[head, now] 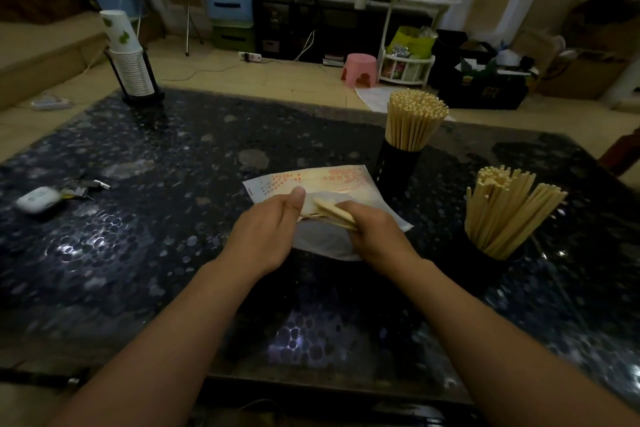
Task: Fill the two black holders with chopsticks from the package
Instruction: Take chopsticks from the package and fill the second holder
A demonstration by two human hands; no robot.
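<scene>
Dark table [145,253] | both holders [398,163] full of chopsticks [414,121] | hands [266,236] gripping package [325,184]

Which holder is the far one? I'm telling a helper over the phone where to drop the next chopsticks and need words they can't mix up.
Start at the dark pebble-patterned table and find the printed package that both hands hold at its middle. Just behind its right corner stands the far holder, a tall black cylinder. Its chopsticks stand upright in a tight bundle, while those in the near holder at the right edge fan out loosely.

cup stack [127,55]: far left on surface [173,218]
white case [37,199]: left edge, keys [86,185] beside
pink stool [359,69]: floor beyond
</scene>
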